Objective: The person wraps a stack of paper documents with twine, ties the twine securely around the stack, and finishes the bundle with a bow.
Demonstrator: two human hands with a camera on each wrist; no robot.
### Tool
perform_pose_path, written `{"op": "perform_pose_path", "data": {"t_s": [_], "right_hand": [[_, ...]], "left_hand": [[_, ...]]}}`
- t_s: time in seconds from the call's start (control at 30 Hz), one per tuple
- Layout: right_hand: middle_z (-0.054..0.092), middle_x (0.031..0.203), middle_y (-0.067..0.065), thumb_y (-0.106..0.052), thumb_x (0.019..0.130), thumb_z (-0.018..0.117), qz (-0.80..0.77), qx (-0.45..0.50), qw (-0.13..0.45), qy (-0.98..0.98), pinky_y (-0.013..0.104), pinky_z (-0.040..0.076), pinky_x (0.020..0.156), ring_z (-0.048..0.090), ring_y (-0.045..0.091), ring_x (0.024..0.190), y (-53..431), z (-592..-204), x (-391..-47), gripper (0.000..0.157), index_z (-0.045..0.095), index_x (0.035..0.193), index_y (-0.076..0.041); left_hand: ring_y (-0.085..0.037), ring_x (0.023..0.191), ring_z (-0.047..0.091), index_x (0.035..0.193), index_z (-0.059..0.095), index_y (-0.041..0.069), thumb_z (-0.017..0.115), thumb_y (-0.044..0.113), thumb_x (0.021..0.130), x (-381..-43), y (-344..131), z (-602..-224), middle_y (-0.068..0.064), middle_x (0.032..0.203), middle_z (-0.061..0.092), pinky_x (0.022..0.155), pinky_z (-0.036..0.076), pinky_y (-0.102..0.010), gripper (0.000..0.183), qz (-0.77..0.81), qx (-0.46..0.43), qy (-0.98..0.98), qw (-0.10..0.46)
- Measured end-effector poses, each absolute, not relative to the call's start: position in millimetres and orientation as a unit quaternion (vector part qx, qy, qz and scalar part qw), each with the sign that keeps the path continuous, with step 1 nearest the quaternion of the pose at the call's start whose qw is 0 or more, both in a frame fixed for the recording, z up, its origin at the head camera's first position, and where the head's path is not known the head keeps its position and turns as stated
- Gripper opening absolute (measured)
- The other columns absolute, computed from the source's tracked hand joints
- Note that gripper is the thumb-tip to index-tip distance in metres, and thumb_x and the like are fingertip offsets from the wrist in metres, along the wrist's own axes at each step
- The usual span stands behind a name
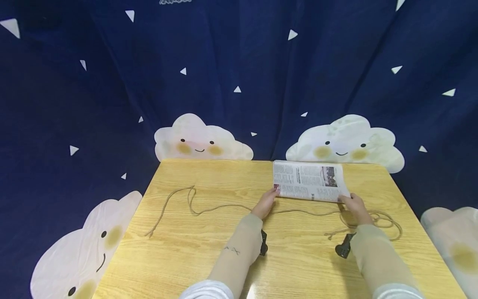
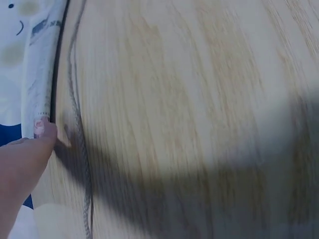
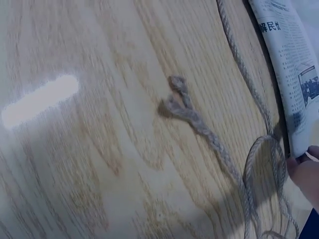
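A folded newspaper (image 1: 308, 180) lies toward the table's far edge, its printed face and a photo upward in the head view. My left hand (image 1: 266, 202) pinches its near left corner; the left wrist view shows the thumb (image 2: 47, 130) on the fold. At the near right corner, my right hand (image 1: 356, 207) grips the paper, with only fingertips seen at the edge of the right wrist view. A thin brown rope (image 1: 224, 205) runs across the table just on my side of the newspaper. Its right part lies in loops under and around my right wrist.
The wooden table (image 1: 179, 265) has its far edge against a dark blue curtain (image 1: 231, 62) with white clouds and triangles. One rope end (image 1: 149, 233) lies at the left, and a knotted end (image 3: 182, 107) shows near the right hand. Black wrist devices (image 1: 343, 247) sit under both forearms.
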State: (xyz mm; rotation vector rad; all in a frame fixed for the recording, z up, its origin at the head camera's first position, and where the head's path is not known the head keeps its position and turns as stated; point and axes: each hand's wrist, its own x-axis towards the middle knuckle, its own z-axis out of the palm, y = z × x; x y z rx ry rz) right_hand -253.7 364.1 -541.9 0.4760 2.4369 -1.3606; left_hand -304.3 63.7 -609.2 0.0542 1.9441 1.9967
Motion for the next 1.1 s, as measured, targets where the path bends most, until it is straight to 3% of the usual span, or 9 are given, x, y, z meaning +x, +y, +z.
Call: {"op": "perform_pose_path", "data": {"t_s": [0.2, 0.27, 0.37, 0.5, 0.6, 0.7, 0.8, 0.97, 1.1], "right_hand": [[0.009, 0.139, 0.040, -0.037, 0.095, 0.032, -0.481, 0.208, 0.133, 0.842, 0.055, 0.019, 0.106, 0.013, 0.051, 0.129, 362, -538, -254, 0.074, 0.006, 0.135, 0.020], [0.030, 0.132, 0.040, -0.034, 0.094, 0.036, -0.486, 0.226, 0.117, 0.836, 0.052, 0.030, 0.102, 0.031, 0.048, 0.123, 360, -538, -255, 0.068, 0.021, 0.134, 0.020], [0.058, 0.090, 0.025, -0.024, 0.092, 0.045, -0.517, 0.246, 0.105, 0.813, 0.040, 0.048, 0.082, 0.058, 0.032, 0.088, 359, -538, -258, 0.045, 0.048, 0.113, 0.015], [0.053, 0.060, -0.002, -0.011, 0.090, 0.048, -0.601, 0.241, 0.120, 0.753, 0.023, 0.050, 0.056, 0.053, 0.008, 0.053, 357, -537, -262, 0.016, 0.052, 0.086, 0.004], [0.054, 0.062, -0.003, -0.008, 0.091, 0.045, -0.650, 0.209, 0.160, 0.713, 0.016, 0.049, 0.052, 0.052, 0.003, 0.051, 352, -533, -262, 0.014, 0.053, 0.084, 0.001], [0.058, 0.066, -0.001, -0.008, 0.094, 0.042, -0.682, 0.169, 0.213, 0.678, 0.013, 0.049, 0.054, 0.055, 0.003, 0.055, 345, -528, -258, 0.018, 0.055, 0.082, -0.002], [0.062, 0.069, 0.002, -0.006, 0.094, 0.041, -0.720, 0.153, 0.247, 0.630, 0.013, 0.051, 0.060, 0.060, 0.006, 0.061, 335, -526, -250, 0.023, 0.058, 0.079, -0.005], [0.066, 0.072, 0.004, 0.000, 0.092, 0.042, -0.770, 0.149, 0.260, 0.564, 0.018, 0.053, 0.066, 0.064, 0.010, 0.067, 311, -528, -236, 0.026, 0.062, 0.077, -0.007], [0.067, 0.072, 0.005, 0.004, 0.091, 0.039, -0.797, 0.131, 0.267, 0.526, 0.020, 0.054, 0.066, 0.066, 0.011, 0.068, 290, -532, -225, 0.029, 0.062, 0.077, -0.007]], "left_hand": [[-0.017, 0.111, 0.051, 0.123, 0.051, -0.005, 0.053, 0.030, 0.091, -354, 69, -698, -0.012, 0.127, 0.051, 0.085, 0.049, -0.035, 0.048, 0.754, -0.048, 0.646, 0.107], [-0.014, 0.101, 0.055, 0.118, 0.055, -0.005, 0.059, 0.030, 0.088, -350, 64, -693, -0.010, 0.117, 0.057, 0.076, 0.050, -0.030, 0.046, 0.760, -0.066, 0.642, 0.080], [-0.012, 0.087, 0.056, 0.111, 0.060, -0.004, 0.064, 0.027, 0.085, -331, 54, -666, -0.009, 0.103, 0.061, 0.066, 0.050, -0.027, 0.041, 0.766, -0.084, 0.635, 0.048], [-0.019, 0.090, 0.059, 0.110, 0.060, -0.005, 0.064, 0.010, 0.084, -309, 47, -625, -0.014, 0.104, 0.061, 0.074, 0.052, -0.033, 0.030, 0.785, -0.146, 0.601, 0.031], [-0.023, 0.092, 0.061, 0.108, 0.058, -0.008, 0.064, 0.000, 0.081, -331, 46, -663, -0.020, 0.104, 0.059, 0.078, 0.053, -0.034, 0.028, 0.812, -0.182, 0.555, -0.013], [-0.018, 0.082, 0.062, 0.104, 0.059, -0.004, 0.072, 0.002, 0.075, -371, 44, -747, -0.016, 0.095, 0.057, 0.069, 0.055, -0.027, 0.033, 0.849, -0.160, 0.493, -0.096], [-0.023, 0.085, 0.061, 0.113, 0.053, -0.003, 0.073, -0.001, 0.073, -400, 38, -794, -0.016, 0.098, 0.050, 0.071, 0.055, -0.032, 0.045, 0.871, -0.186, 0.442, -0.111], [-0.033, 0.102, 0.057, 0.127, 0.037, -0.013, 0.063, -0.011, 0.076, -369, 34, -735, -0.031, 0.115, 0.049, 0.081, 0.052, -0.039, 0.057, 0.877, -0.229, 0.415, -0.080], [-0.031, 0.096, 0.060, 0.123, 0.037, -0.020, 0.063, -0.005, 0.080, -355, 42, -723, -0.033, 0.111, 0.052, 0.079, 0.053, -0.036, 0.053, 0.877, -0.213, 0.427, -0.061]]}}
